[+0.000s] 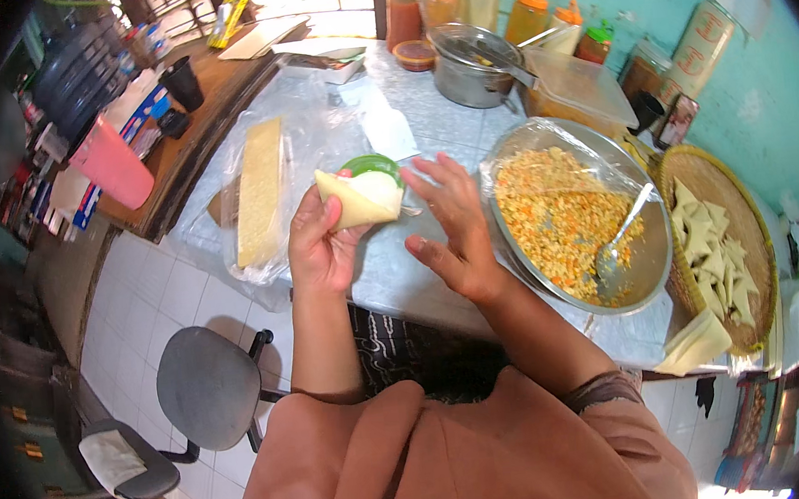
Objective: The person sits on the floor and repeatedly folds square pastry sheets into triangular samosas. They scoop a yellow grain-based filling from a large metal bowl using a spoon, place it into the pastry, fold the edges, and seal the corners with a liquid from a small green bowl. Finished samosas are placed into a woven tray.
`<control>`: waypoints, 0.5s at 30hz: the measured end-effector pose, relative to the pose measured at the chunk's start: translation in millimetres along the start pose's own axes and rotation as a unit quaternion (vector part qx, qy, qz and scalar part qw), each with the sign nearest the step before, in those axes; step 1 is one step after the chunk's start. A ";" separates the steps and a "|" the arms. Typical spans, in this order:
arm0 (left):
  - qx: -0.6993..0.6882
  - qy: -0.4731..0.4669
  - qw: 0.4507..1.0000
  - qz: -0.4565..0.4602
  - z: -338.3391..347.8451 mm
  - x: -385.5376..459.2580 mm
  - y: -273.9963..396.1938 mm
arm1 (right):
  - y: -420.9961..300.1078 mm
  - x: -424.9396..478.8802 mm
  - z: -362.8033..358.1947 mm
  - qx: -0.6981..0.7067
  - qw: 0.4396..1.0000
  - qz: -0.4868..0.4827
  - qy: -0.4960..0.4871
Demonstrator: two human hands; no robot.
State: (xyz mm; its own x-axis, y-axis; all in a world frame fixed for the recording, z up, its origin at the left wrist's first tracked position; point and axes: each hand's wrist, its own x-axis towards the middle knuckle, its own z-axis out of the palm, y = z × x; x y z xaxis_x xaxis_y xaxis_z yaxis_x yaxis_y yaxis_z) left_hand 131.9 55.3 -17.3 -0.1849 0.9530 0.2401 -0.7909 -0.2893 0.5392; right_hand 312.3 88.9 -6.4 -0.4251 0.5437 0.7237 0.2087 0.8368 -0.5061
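My left hand (328,245) pinches a folded pastry wrapper (358,199), shaped like a cone, between thumb and fingers. Just behind it is a green bowl (372,163) with something white in it, partly hidden by the wrapper. My right hand (453,223) is raised to the right of the wrapper, fingers apart, holding nothing. A steel bowl (659,284) to the right contains an orange-yellow chopped filling (553,214) and a metal spoon (610,252). On the left lies a stack of wrapper strips (260,190) on clear plastic.
A woven tray (755,240) at the right bears several folded triangular pastries (710,251), with loose wrapper sheets (696,345) by its near edge. A lidded pot (473,75), plastic container (577,84) and squeeze bottles (481,0) line the back. An office chair (208,387) stands at left.
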 end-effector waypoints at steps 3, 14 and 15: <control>0.044 -0.032 0.999 -0.005 28.0 -21.0 -2.9 | -17.2 -0.3 -15.2 0.118 0.992 0.019 -0.050; 0.169 -0.152 0.973 0.040 115.2 -89.4 -24.7 | -85.0 -58.1 -72.7 0.148 0.988 -0.016 0.035; 0.175 -0.159 0.971 0.033 119.2 -94.9 -27.4 | -89.6 -64.1 -76.9 0.149 0.988 -0.012 0.044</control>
State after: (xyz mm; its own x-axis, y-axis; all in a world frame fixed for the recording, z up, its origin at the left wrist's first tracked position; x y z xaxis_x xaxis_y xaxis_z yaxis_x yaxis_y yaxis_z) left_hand 240.6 -38.0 41.4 0.0043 0.8712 0.4909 -0.5265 -0.4154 0.7418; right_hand 388.6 -16.0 28.7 -0.3461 0.5381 0.7685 -0.0738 0.8010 -0.5941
